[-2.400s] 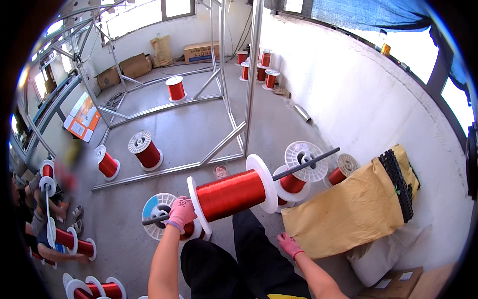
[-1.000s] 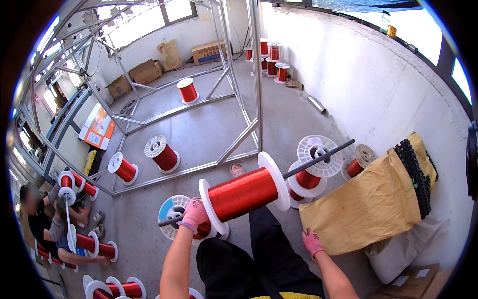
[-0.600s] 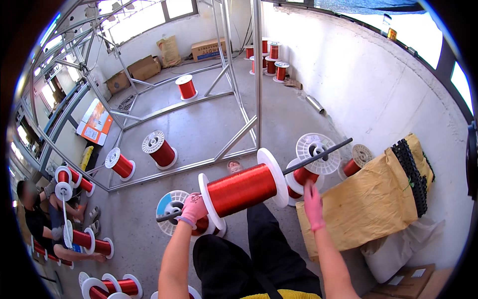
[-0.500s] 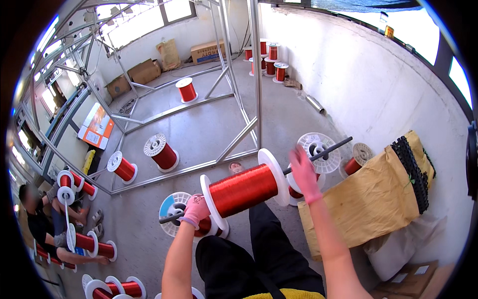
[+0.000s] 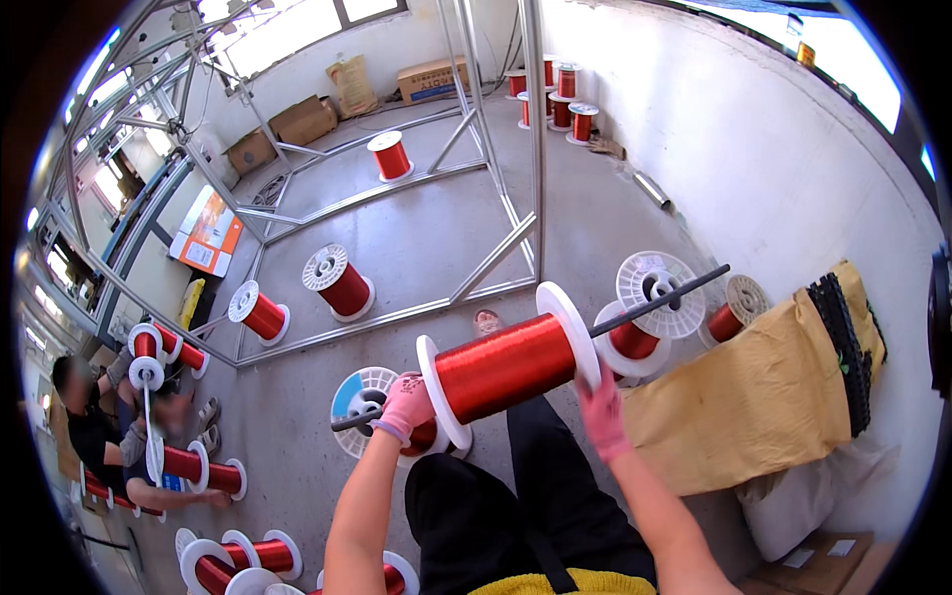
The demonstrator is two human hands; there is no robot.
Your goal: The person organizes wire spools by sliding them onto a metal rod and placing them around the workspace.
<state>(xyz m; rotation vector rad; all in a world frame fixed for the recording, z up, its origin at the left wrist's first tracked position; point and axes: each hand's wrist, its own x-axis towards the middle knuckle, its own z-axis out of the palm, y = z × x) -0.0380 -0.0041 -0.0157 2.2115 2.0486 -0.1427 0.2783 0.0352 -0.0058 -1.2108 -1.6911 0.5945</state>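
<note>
A large spool of red wire [image 5: 504,367] with white flanges is in front of my legs, on a long dark rod [image 5: 666,297] that sticks out at both ends. My left hand [image 5: 405,407], in a pink glove, is closed round the rod beside the left flange. At the lower edge of the right flange, my gloved right hand [image 5: 602,416] grips the rim, its fingertips partly hidden. Below and behind my left hand stands another wire spool [image 5: 424,436]. One more upright spool [image 5: 635,340] is behind the rod's right part.
A metal frame [image 5: 397,329] stands ahead, with spools in and beside it. Yellowish sacking [image 5: 739,426] lies to the right by the white wall [image 5: 793,178]. On the left, a seated person [image 5: 99,426] is among more spools [image 5: 183,461]. Stacked spools [image 5: 561,97] are at the back.
My right hand has come down from the rod's right part to the right flange's lower edge. My left hand stays on the rod. The view has shifted slightly.
</note>
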